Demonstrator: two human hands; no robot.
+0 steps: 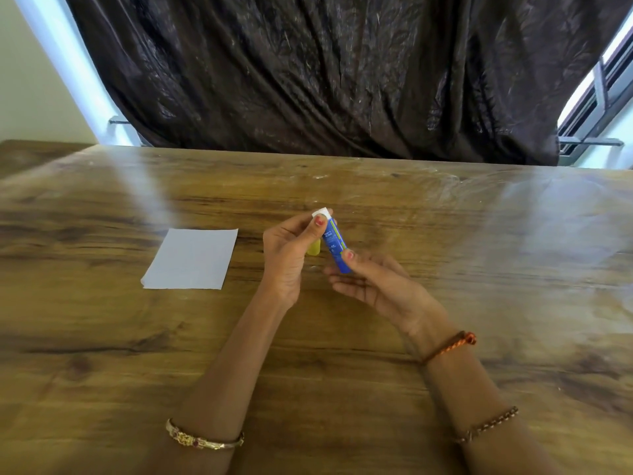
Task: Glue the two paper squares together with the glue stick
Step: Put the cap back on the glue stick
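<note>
A blue glue stick [335, 242] is held tilted above the middle of the wooden table [479, 269], its white end [321, 212] pointing up and away. My left hand [291, 255] pinches that upper end with thumb and fingers. My right hand [373, 282] grips the lower end between thumb and fingers. A yellow cap [313, 249] shows just behind my left palm; I cannot tell whether it is held or lies on the table. The white paper squares [190, 259] lie stacked flat on the table to the left of my hands, one edge peeking out beneath the other.
A dark curtain [325, 73] hangs behind the table's far edge. A window frame [596, 108] is at the right. Bare wood surrounds my hands and the paper.
</note>
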